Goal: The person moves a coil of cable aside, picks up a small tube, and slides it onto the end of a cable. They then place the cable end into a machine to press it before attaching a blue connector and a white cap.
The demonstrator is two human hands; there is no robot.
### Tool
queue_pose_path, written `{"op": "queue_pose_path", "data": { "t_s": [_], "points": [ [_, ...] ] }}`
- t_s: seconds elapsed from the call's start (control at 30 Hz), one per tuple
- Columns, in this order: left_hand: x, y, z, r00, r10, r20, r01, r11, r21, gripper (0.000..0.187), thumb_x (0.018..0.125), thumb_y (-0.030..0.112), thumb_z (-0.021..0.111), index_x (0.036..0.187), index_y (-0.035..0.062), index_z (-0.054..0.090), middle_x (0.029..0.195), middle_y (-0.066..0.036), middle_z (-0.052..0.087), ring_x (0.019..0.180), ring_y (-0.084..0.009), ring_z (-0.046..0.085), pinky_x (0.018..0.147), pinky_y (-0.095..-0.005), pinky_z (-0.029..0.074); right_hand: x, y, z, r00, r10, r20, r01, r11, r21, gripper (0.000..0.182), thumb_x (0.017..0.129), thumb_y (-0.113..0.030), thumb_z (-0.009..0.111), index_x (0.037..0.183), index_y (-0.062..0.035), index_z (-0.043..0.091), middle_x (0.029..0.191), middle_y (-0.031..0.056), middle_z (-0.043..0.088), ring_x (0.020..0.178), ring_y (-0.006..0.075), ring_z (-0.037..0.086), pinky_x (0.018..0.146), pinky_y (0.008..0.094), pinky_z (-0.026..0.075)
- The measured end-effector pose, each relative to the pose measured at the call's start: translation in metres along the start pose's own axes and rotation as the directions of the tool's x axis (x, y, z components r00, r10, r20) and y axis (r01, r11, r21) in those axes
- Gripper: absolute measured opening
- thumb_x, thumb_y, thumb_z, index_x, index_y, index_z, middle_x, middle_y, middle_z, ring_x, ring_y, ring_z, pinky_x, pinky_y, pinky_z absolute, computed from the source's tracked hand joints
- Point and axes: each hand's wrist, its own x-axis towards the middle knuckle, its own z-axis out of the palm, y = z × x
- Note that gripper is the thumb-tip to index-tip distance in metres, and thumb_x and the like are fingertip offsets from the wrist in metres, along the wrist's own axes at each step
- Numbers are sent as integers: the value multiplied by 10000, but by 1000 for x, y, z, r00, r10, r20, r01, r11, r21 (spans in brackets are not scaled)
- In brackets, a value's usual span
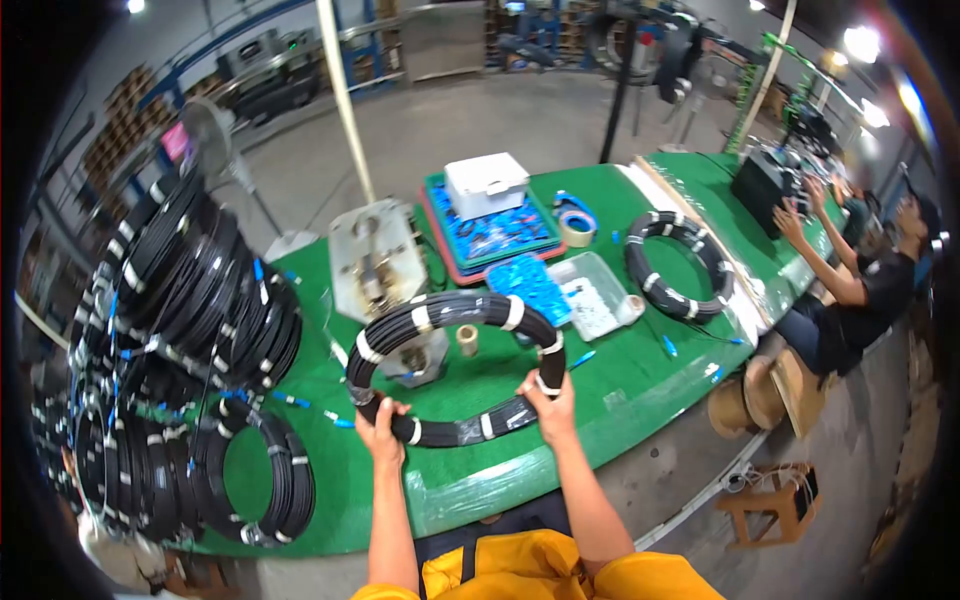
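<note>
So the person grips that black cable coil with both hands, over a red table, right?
Not quite: the table is green, not red, as the head view shows. The left hand and right hand do both grip the black cable coil.

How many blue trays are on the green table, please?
2: a large blue tray under the white box behind the held cable coil, and a small blue tray just right of it.

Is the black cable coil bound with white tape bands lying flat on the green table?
No: the black cable coil is lifted off the green table, gripped by the left hand and right hand.
</note>
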Motion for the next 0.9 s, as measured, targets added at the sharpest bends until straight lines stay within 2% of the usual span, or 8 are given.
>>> {"op": "queue_pose_path", "data": {
  "t_s": [0.13,0.23,0.33,0.43,0.53,0.7,0.87,0.9],
  "points": [
    [1,13,3,996,-17,-89,20,999,39,186,916,132,670,1003,67,519,735,-3,481,555,-114,468,515,-272,423,-16,1,15,992,-9,-123,9,1000,4,198,905,-48,659,1041,-45,516,779,33,561,657,129,566,635,297,492],
    [-29,41,13,992,-82,-100,88,994,58,200,902,98,668,1019,39,516,710,-13,492,510,-111,458,475,-285,416,-39,-21,2,992,23,-121,-15,998,68,223,889,-57,684,1053,-32,536,773,10,580,645,87,570,607,258,477],
    [-58,69,27,987,-153,-46,155,987,36,230,882,66,654,1060,30,511,712,-29,492,514,-133,479,481,-307,439,-52,-58,-11,997,40,-65,-27,981,194,426,862,-1,662,1244,1,472,844,35,565,677,109,571,620,272,494],
    [-74,96,40,979,-121,163,116,993,38,563,816,53,629,1326,42,391,816,-64,509,567,-165,537,510,-337,504,-58,-98,-28,997,9,80,-45,889,455,690,804,55,619,1422,-43,328,983,111,534,710,165,578,640,321,511],
    [-87,123,73,963,-114,243,97,992,80,688,788,77,630,1407,69,331,846,-75,514,557,-163,542,471,-332,516,-64,-133,-44,992,10,126,-70,874,481,571,795,6,605,1318,-35,381,1012,156,529,680,196,565,586,346,516],
    [-97,124,108,945,-257,201,237,965,116,844,737,42,525,1523,98,221,821,-77,499,517,-147,520,390,-312,505,-76,-159,-57,983,164,-79,-107,872,477,574,788,33,545,1334,-17,377,978,132,540,624,156,543,511,311,498],
    [-101,100,135,901,-354,253,328,934,138,856,723,18,518,1522,113,226,824,-78,495,521,-148,514,391,-311,501,-84,-166,-88,964,163,-208,-71,918,390,844,767,59,511,1537,-108,209,945,109,513,615,127,526,510,288,485],
    [-100,95,141,877,-382,292,361,924,126,859,735,-20,521,1523,107,203,863,-89,499,549,-165,530,472,-337,525,-82,-166,-97,960,159,-228,-62,921,384,915,754,68,510,1568,-148,151,960,109,509,615,123,524,512,282,482]
  ]
}}
